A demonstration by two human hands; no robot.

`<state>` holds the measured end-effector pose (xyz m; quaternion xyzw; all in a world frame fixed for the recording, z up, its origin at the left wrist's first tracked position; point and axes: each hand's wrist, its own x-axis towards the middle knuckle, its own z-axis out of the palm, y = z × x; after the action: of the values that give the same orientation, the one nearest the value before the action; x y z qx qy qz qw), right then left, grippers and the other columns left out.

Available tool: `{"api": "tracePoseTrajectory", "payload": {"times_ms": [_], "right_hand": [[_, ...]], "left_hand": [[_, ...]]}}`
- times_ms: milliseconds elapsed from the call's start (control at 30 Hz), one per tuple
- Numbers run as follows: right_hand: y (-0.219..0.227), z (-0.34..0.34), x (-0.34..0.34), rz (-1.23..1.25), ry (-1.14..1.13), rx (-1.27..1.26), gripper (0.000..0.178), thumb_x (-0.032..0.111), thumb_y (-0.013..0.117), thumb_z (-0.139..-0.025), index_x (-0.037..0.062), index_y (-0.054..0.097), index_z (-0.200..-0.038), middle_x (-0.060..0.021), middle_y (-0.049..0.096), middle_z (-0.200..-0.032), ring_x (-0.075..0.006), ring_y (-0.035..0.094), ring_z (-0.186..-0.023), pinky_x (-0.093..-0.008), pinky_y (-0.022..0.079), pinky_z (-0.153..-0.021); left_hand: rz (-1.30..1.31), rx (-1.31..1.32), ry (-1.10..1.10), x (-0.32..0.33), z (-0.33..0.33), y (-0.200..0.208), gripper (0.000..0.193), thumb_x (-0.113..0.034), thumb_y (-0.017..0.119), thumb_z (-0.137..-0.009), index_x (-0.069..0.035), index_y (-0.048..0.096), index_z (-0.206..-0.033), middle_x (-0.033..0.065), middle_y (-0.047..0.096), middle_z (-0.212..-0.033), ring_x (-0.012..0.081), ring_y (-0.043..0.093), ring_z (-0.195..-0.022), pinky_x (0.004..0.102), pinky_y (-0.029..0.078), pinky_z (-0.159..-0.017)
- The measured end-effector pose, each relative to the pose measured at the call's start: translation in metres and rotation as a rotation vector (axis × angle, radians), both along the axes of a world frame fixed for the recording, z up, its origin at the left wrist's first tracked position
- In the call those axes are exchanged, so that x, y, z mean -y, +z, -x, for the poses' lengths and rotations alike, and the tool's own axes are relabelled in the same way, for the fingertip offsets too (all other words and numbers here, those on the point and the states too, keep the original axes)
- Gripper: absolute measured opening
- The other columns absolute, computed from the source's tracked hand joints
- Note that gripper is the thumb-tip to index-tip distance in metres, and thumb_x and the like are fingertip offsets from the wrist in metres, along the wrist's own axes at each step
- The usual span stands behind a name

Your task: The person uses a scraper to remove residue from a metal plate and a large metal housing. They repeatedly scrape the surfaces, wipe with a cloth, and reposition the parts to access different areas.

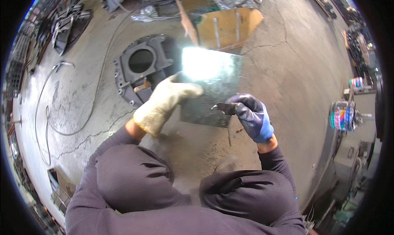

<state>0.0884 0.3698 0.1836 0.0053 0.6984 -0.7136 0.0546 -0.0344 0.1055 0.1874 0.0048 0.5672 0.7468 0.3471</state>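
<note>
Through my feed, I judge work on the flat, grey, glossy rectangular sheet at frame centre to be under way; I cannot tell finished parts from remaining ones; my left hand, in a cream cloth glove, grips its left edge, thumb across the face, other fingers partly hidden; my right hand, in a blue, dark-coated glove, pinches a small, dark, flat tool; I count one sheet, one tool, one large grey cast-metal housing upper left of centre.
</note>
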Motion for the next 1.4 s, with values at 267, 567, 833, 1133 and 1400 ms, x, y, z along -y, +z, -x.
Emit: {"api": "tracePoseTrajectory", "payload": {"times_ms": [267, 567, 833, 1133, 1400], "right_hand": [[0.022, 0.003, -0.02, 0.232, -0.296, -0.069, 0.035, 0.022, 0.062, -0.105, -0.004, 0.064, -0.128, -0.0148, 0.075, -0.107, -0.0228, 0.073, -0.091, -0.0333, 0.059, -0.074], [0.014, 0.007, -0.017, 0.223, -0.339, -0.043, 0.042, 0.03, 0.065, -0.104, -0.0018, 0.065, -0.131, -0.012, 0.074, -0.11, -0.0192, 0.072, -0.089, -0.028, 0.056, -0.07], [0.009, 0.007, -0.016, 0.288, -0.345, -0.037, 0.036, 0.022, 0.064, -0.103, -0.001, 0.065, -0.131, -0.0138, 0.073, -0.11, -0.0191, 0.071, -0.088, -0.0289, 0.058, -0.072], [0.007, 0.008, -0.012, 0.256, -0.33, -0.028, 0.035, 0.023, 0.064, -0.103, -0.0011, 0.066, -0.129, -0.0127, 0.075, -0.108, -0.0194, 0.073, -0.088, -0.0283, 0.058, -0.071], [-0.023, 0.003, -0.022, 0.057, -0.506, 0.028, 0.025, 0.015, 0.065, -0.102, -0.0002, 0.07, -0.122, -0.0111, 0.075, -0.104, -0.0186, 0.074, -0.085, -0.0253, 0.057, -0.066]], "left_hand": [[-0.029, -0.103, -0.009, 0.015, 0.008, -0.023, 0.027, -0.004, 0.068, -0.096, 0.001, 0.063, -0.121, 0.0041, 0.075, -0.104, 0.0149, 0.073, -0.094, 0.0257, 0.056, -0.087], [-0.091, -0.048, 0.041, 0.009, 0.007, -0.022, 0.024, 0.001, 0.064, -0.092, 0.004, 0.063, -0.116, 0.0125, 0.075, -0.099, 0.0189, 0.072, -0.088, 0.0279, 0.056, -0.084], [-0.124, -0.076, 0.008, 0.011, 0.012, -0.034, 0.023, -0.006, 0.056, -0.103, 0.004, 0.059, -0.123, 0.0097, 0.076, -0.098, 0.017, 0.073, -0.085, 0.0268, 0.057, -0.082], [-0.09, -0.094, -0.012, 0.011, 0.01, -0.026, 0.031, -0.003, 0.058, -0.097, 0.007, 0.057, -0.127, 0.0145, 0.074, -0.1, 0.0202, 0.072, -0.087, 0.0272, 0.057, -0.082], [-0.3, -0.043, 0.064, 0.018, 0.015, -0.02, 0.032, -0.003, 0.068, -0.089, 0.007, 0.065, -0.119, 0.0117, 0.075, -0.099, 0.0192, 0.073, -0.087, 0.0287, 0.058, -0.081]]}}
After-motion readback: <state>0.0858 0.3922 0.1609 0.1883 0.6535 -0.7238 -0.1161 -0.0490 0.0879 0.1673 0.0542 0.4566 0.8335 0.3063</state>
